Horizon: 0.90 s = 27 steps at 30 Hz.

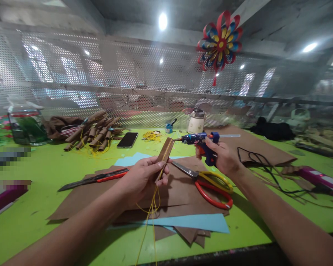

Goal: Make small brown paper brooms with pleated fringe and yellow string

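Observation:
My left hand is closed on a narrow brown paper strip held upright, with yellow string trailing down from it. My right hand grips a blue glue gun, its nozzle pointing left and almost touching the top of the strip. Both hands hover over a stack of brown paper sheets on the green table.
Red-and-yellow scissors lie on the sheets below my right hand, and a long blade with a red handle lies to the left. A pile of brown paper rolls, a phone, a white jar, a black cord and a paper pinwheel stand farther back.

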### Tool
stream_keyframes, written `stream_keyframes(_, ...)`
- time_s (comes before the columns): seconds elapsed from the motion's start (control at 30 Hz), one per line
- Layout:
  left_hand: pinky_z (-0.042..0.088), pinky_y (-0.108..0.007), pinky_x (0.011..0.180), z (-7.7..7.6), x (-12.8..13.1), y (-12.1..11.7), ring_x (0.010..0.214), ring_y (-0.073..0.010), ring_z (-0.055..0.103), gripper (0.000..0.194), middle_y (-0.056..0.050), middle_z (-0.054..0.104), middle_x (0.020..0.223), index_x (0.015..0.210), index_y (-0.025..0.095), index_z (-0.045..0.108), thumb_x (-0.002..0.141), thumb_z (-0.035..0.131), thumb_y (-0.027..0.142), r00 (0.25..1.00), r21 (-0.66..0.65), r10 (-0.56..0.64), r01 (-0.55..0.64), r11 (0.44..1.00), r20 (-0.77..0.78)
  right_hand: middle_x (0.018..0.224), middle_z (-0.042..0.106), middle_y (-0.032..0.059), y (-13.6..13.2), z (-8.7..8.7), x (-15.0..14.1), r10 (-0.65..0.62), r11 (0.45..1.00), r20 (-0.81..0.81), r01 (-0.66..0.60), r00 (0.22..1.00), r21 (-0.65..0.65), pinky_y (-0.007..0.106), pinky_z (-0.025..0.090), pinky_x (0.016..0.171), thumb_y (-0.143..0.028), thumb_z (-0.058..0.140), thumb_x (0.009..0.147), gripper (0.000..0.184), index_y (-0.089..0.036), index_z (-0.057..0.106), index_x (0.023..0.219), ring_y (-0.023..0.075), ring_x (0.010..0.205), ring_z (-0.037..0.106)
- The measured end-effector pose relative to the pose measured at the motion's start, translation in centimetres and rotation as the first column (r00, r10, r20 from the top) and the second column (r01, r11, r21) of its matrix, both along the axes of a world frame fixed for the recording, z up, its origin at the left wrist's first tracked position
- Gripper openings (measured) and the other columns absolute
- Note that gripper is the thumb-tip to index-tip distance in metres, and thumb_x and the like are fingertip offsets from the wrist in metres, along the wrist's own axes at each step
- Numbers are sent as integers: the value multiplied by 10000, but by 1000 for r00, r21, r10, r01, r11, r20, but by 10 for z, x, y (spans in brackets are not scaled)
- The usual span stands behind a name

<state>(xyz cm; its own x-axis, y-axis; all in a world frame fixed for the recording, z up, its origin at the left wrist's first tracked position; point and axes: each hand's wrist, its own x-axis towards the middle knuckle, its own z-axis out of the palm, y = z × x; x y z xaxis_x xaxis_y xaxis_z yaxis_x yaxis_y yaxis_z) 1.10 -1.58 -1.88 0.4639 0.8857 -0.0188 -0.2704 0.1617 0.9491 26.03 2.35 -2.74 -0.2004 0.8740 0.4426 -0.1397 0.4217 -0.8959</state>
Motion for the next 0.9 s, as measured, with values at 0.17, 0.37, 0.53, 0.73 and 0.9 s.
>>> stream_keyframes(0.17, 357, -196, 489, -1, 0, 1, 539, -83, 541, 174, -30, 569, 713, 970, 82, 613, 820, 589, 167, 1000, -13, 3, -3, 1000, 6, 677, 641, 53, 2, 1, 2, -32, 999, -36, 32, 999, -1, 297, 462, 608, -414, 528, 882, 308, -141, 662, 839, 170, 623, 592)
stream_keyframes(0.37, 377, -201, 513, -1, -1, 1, 557, -82, 547, 190, -33, 579, 726, 988, 93, 619, 820, 598, 179, 1000, -21, -8, 8, 1000, 11, 642, 630, 42, -1, 1, -1, -1, 1000, -15, 1, 1000, -11, 288, 446, 582, -420, 523, 884, 312, -142, 661, 849, 148, 554, 552)
stream_keyframes(0.53, 348, -186, 479, 2, -1, 0, 552, -81, 546, 171, -35, 573, 731, 977, 78, 611, 832, 580, 162, 1000, 5, 1, -1, 1000, 3, 662, 638, 54, 1, -1, 0, -20, 1000, -25, 20, 999, -18, 287, 448, 587, -411, 528, 883, 311, -135, 666, 843, 160, 602, 578)
stream_keyframes(0.73, 361, -175, 478, 0, -1, 1, 559, -81, 549, 181, -44, 574, 747, 997, 71, 610, 849, 560, 163, 1000, 5, -4, 4, 1000, 0, 672, 635, 55, -2, 3, -2, 3, 1000, -65, -5, 998, -20, 297, 461, 588, -420, 533, 875, 314, -136, 665, 853, 172, 618, 586)
stream_keyframes(0.9, 374, -169, 480, 1, -2, -1, 550, -74, 545, 192, -44, 572, 744, 1017, 72, 623, 855, 552, 149, 1000, -9, -23, 23, 1000, 12, 646, 623, 49, -3, 3, -5, 1, 1000, -17, -2, 1000, -23, 299, 450, 591, -441, 518, 881, 333, -144, 657, 825, 164, 590, 564)
